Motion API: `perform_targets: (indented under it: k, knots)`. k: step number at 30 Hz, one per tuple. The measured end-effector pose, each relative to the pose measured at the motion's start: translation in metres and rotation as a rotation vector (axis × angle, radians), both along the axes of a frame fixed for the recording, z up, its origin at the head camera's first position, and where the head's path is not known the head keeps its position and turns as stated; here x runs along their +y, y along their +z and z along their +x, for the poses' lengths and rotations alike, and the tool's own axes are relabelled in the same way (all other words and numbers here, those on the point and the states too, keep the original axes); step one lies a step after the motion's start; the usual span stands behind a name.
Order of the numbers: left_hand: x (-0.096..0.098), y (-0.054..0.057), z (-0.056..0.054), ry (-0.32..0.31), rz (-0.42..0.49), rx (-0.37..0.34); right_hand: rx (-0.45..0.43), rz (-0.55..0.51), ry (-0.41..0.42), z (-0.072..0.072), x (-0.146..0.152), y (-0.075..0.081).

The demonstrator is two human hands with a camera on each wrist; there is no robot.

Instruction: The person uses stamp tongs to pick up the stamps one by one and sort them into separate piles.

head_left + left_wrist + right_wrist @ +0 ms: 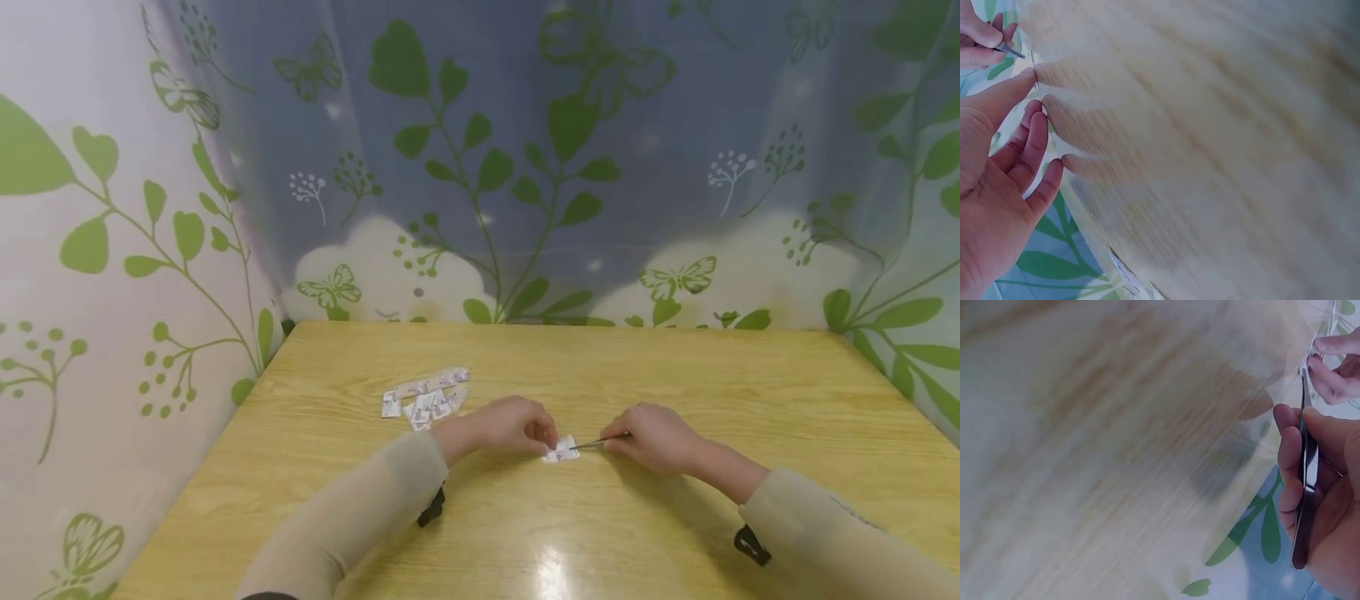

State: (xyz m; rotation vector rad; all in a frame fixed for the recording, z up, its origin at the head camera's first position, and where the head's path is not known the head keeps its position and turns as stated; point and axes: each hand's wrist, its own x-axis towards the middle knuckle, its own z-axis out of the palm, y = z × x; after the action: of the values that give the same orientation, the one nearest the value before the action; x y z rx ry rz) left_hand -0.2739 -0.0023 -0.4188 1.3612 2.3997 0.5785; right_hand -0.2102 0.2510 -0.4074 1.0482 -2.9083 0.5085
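Your right grip (pixel 651 435) pinches one pair of tweezers (pixel 1312 472), whose tips reach onto one small white packet (pixel 561 455) on the surface (pixel 712 375), between it and your left grip (pixel 513 423). That left grip has loosely bent fingers, thumb and forefinger slightly apart, fingertips touching at the packet's left edge. Beyond and left of it lies one pile of packets (pixel 426 406); you have several there, too overlapped to count exactly
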Motion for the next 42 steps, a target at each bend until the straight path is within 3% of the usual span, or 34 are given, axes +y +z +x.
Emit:
perform_targets:
  k: [15,31,36,42]
  knots:
    - [-0.004,-0.002,0.002,0.019,0.021,0.008,0.045,0.046,0.013,-0.021,-0.011,-0.004]
    - [0.003,-0.004,0.002,0.035,0.03,-0.01,-0.026,0.01,-0.058,-0.008,-0.006,-0.003]
    - [0.004,-0.006,-0.001,0.034,0.026,0.007,-0.044,0.011,-0.034,-0.001,-0.005,-0.001]
    - [0.004,-0.006,-0.001,0.04,0.017,0.001,0.009,0.003,0.011,0.004,-0.006,0.0]
